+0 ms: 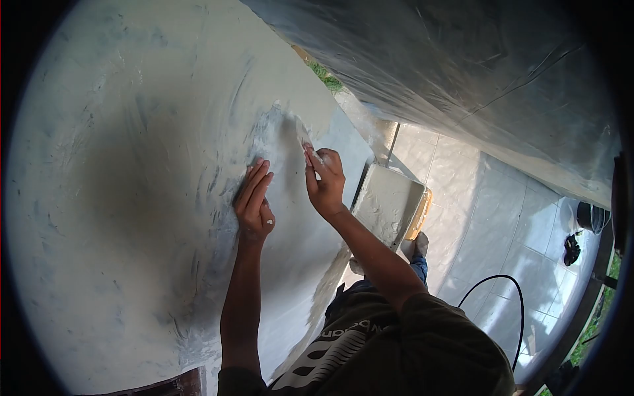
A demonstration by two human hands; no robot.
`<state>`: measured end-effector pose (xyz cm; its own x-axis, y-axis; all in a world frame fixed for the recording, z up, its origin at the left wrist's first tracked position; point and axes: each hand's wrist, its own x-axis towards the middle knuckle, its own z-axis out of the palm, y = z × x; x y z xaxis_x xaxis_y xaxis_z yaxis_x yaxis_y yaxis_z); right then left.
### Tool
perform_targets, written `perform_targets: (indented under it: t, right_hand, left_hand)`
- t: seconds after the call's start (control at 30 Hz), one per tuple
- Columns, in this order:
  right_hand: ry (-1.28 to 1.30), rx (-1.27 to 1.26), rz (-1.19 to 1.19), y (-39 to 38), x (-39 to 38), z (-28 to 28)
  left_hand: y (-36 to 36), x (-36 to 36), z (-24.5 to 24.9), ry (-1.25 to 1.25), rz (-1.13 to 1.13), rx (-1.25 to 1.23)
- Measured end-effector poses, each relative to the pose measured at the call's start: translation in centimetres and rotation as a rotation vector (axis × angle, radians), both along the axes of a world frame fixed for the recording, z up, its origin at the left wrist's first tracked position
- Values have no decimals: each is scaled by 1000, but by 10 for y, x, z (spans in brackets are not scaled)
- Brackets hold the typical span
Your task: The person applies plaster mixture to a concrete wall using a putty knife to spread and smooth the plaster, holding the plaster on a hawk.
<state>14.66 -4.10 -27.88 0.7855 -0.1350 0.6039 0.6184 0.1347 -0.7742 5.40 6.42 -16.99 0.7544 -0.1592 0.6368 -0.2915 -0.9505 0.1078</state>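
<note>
A large pale surface (165, 218) coated with smeared grey-white filler spreads across the left and middle of the head view. My left hand (254, 203) rests on it, fingers stretched out together, holding nothing; a white dab sticks to the thumb. Just to its right, my right hand (325, 179) is closed around a thin, whitish scraper (301, 132), whose blade stands close to the coated surface. Whether its edge touches is hard to tell. Between and above the hands lies a wetter, brighter patch of filler (267, 129). My fingers hide the scraper's grip.
Right of my right arm stands a tray (389, 201) holding filler, with a yellow-orange object (419, 214) under its edge. Dark plastic sheeting (475, 66) hangs at upper right. A black cable (512, 280) loops over the tiled floor (456, 191); a black bucket (591, 216) stands far right.
</note>
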Motion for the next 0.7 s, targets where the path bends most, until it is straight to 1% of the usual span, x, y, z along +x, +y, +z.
perform_targets:
  t: [0.07, 0.1, 0.2, 0.23, 0.27, 0.3, 0.43, 0.53, 0.57, 0.6, 0.67, 0.7]
  right_hand:
    - [129, 26, -80, 2, 35, 4]
    - [130, 10, -152, 5, 54, 6]
    - [128, 7, -171, 24, 90, 5]
    - [85, -42, -183, 31, 93, 5]
    - [42, -91, -197, 37, 92, 7]
    - [72, -89, -116, 43, 79, 7]
    - [-2, -89, 33, 27, 0, -3]
    - [-7, -61, 42, 5, -9, -20]
    - [-24, -65, -59, -1, 10, -14]
    - [63, -37, -98, 3, 30, -15]
    - [64, -51, -210, 6, 73, -2]
    - [61, -52, -225, 14, 91, -1]
  left_hand:
    - [-2, 3, 0, 39, -8, 28]
    - [-1, 4, -1, 36, -12, 28]
    - [1, 4, -3, 43, -14, 33]
    - [-1, 4, -2, 47, -9, 31]
    - [-1, 4, -3, 51, -5, 29]
    - [-2, 4, -3, 52, -8, 28]
    - [0, 5, -2, 29, -15, 27]
    - [0, 5, -2, 31, -10, 27]
    - [-1, 5, -2, 36, -18, 34]
    - [-1, 5, -2, 41, -3, 38]
    - [0, 5, -4, 43, -4, 49]
    - [1, 5, -5, 45, -1, 58]
